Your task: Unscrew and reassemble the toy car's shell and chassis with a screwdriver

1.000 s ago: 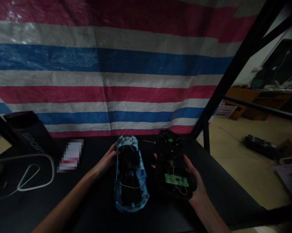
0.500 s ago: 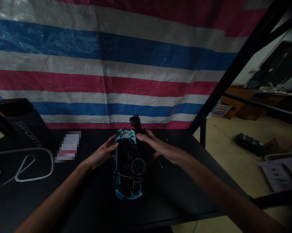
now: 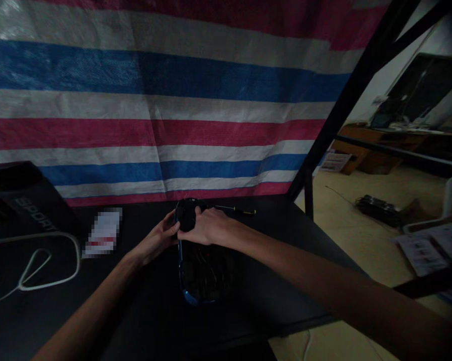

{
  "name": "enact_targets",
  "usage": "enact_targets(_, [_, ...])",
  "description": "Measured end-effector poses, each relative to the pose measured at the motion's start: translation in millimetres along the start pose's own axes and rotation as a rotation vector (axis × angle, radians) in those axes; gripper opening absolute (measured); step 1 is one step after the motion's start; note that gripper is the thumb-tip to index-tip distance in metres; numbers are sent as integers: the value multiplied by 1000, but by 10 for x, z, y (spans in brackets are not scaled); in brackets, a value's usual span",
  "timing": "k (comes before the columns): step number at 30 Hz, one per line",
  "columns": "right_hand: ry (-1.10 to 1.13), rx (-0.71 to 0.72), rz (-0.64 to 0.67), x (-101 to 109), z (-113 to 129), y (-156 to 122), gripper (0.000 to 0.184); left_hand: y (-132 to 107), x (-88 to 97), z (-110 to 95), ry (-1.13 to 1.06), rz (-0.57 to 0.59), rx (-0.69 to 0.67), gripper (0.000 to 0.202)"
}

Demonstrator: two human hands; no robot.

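Note:
A toy car lies upside down on the black table, its blue body shell [image 3: 195,299] showing at the near end and along the left side. A dark chassis with wires [image 3: 203,271] sits within the shell; its details are lost in shadow. My left hand [image 3: 160,238] is closed on the far left edge of the shell, thumb on the rim. Over the far end lies my right hand [image 3: 206,225], its fingers bent and gripping the dark chassis, hiding part of it. A screwdriver [image 3: 244,211] with a black and yellow handle rests behind my right hand.
A dark box [image 3: 26,198] marked SPORT stands at the left. Near it are a blurred white and red item [image 3: 103,233] and a pale cable [image 3: 77,255]. A striped sheet [image 3: 210,110] hangs behind the table, and a black frame post [image 3: 308,200] rises at its right.
The dark chassis now lies down inside the shell, where the open interior and a wheel showed before. My right hand has moved left over the far end. The screwdriver is now uncovered.

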State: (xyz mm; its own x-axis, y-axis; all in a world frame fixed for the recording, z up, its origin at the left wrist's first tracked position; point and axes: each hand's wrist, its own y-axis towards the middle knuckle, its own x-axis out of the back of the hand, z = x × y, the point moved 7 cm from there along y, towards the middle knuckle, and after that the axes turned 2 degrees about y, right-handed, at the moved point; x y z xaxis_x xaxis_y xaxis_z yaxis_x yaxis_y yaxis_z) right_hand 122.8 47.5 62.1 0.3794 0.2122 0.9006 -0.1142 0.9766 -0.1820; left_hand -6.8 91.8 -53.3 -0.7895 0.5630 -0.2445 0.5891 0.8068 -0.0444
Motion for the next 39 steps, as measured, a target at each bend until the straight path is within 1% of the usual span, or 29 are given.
enact_targets(4, [-80, 7, 1, -41, 8, -17, 96, 15, -6, 14, -37, -19, 16, 72])
enact_targets(7, [-104, 15, -27, -42, -69, -57, 91, 10, -62, 9, -122, 6, 70, 67])
enact_targets(10, [-76, 47, -93, -6, -234, -100, 77, -2, -109, -13, -156, 25, 85, 61])
enact_targets(12, [-15, 83, -147, 17, -406, -110, 62, -11, -112, -15, -128, 16, 78, 65])
enact_targets(14, [80, 134, -171, -3, -612, -93, 49, -18, -102, 5, -104, 3, 86, 70])
enact_targets(15, [138, 165, -161, -39, -718, -72, 45, -21, -96, 18, -99, -2, 96, 71])
enact_targets(18, [319, 246, -92, -228, -1007, 15, 47, -26, -82, 36, -93, -6, 118, 72])
enact_targets(19, [414, 274, -82, -293, -1080, 43, 48, -26, -82, 33, -87, -4, 121, 72])
enact_targets(21, [738, 338, -64, -407, -1180, 87, 47, -25, -87, 21, -69, 0, 129, 73])
enact_targets(22, [857, 356, -57, -461, -1212, 103, 47, -24, -88, 16, -57, -1, 134, 73])
enact_targets(23, [945, 369, -56, -502, -1234, 113, 47, -24, -86, 14, -46, -7, 141, 73])
enact_targets(25, [1002, 373, -86, -532, -1272, 113, 46, -22, -69, 23, -35, -29, 160, 72])
enact_targets(26, [992, 366, -124, -511, -1302, 102, 42, -21, -55, 33, -38, -43, 169, 72])
enact_targets(28, [888, 356, -220, -411, -1386, 57, 27, -17, -29, 55, -69, -69, 181, 72])
enact_targets(29, [793, 361, -255, -352, -1429, 25, 18, -13, -23, 59, -91, -74, 180, 72])
enact_targets(30, [673, 380, -263, -306, -1462, -8, 11, -8, -25, 59, -113, -72, 175, 71])
enact_targets(32, [440, 415, -195, -283, -1526, -61, 7, 2, -47, 46, -139, -56, 165, 71])
enact_targets(34, [305, 431, -103, -304, -1591, -103, 8, 9, -71, 33, -143, -43, 168, 70])
enact_targets(36, [267, 458, -42, -317, -1608, -144, 8, 12, -85, 26, -139, -38, 174, 70])
enact_targets(39, [240, 507, -11, -315, -1553, -187, 10, 18, -94, 33, -145, -10, 172, 70])
